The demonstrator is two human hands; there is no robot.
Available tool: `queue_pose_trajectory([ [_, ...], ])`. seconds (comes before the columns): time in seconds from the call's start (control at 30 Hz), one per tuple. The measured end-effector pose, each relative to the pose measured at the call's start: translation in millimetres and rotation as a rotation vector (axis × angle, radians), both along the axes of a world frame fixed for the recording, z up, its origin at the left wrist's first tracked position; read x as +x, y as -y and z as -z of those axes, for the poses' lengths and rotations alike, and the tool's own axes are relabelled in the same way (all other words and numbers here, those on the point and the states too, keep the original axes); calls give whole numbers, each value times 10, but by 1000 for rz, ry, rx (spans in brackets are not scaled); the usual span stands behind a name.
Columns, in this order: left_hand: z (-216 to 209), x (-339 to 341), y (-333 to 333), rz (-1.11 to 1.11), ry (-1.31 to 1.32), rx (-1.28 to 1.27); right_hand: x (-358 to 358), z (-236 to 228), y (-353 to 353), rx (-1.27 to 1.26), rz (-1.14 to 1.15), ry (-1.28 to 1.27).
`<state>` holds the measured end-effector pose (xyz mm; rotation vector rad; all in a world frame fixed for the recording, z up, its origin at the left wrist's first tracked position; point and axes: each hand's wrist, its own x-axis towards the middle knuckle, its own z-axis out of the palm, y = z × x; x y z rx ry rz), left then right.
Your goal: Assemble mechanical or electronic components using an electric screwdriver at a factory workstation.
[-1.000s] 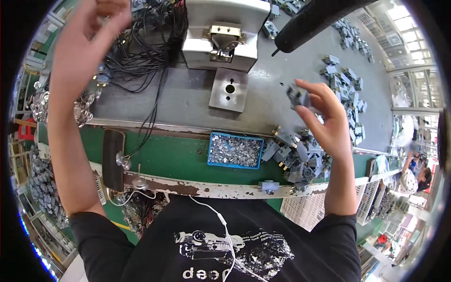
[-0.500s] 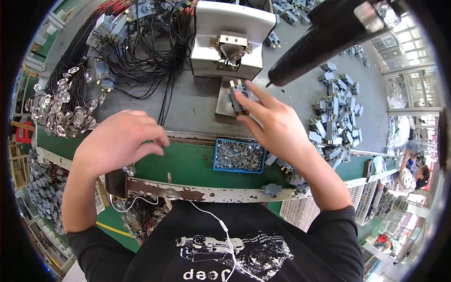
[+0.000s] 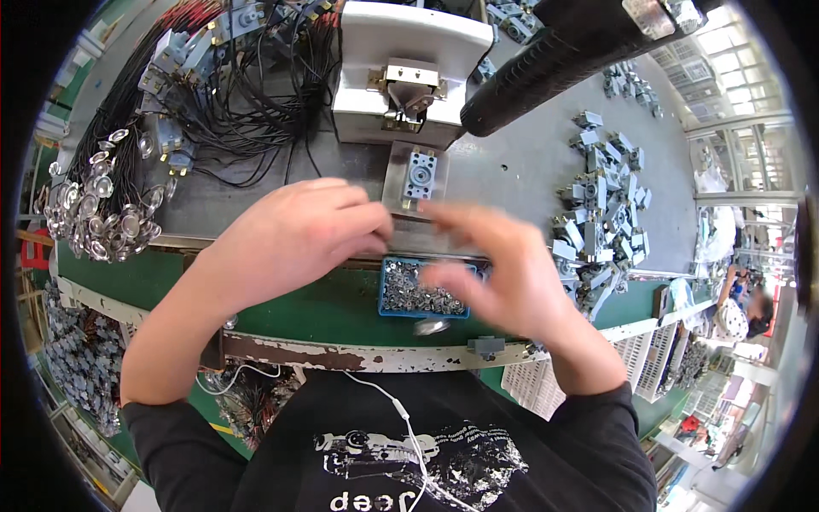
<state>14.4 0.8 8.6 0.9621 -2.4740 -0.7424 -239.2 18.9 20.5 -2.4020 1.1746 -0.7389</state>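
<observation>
A grey rectangular switch-like block (image 3: 419, 175) with a round centre lies on a small metal plate (image 3: 394, 183). Just left of and below it is my left hand (image 3: 299, 235), its fingers curled together with the thumb tucked in; what they hold, if anything, is hidden. My right hand (image 3: 508, 277) is blurred, with thumb and fingers spread and nothing visible between them. It hovers over the right end of a blue tray (image 3: 381, 294) full of small metal parts. A shiny round metal piece (image 3: 431, 326) shows at the tray's front edge; its support is unclear.
Behind the plate stands a white metal fixture (image 3: 363, 111) with a bracket. A black cylindrical tool (image 3: 537, 77) slants in from the upper right. Black wires with metal discs (image 3: 102, 200) lie left; many grey blocks (image 3: 601, 205) are heaped right. A person sits far right.
My right hand has left the grey block and drawn back toward the tray. My left hand has moved right, closer to the plate. A round metal piece has come into view by the tray.
</observation>
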Motion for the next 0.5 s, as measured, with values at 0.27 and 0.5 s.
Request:
queue_pose_trajectory([
  [0.27, 73, -43, 222, 123, -1, 27, -382, 50, 373, 770, -241, -33],
  [0.5, -71, -237, 138, -12, 52, -23, -435, 136, 55, 386, 4, 314],
])
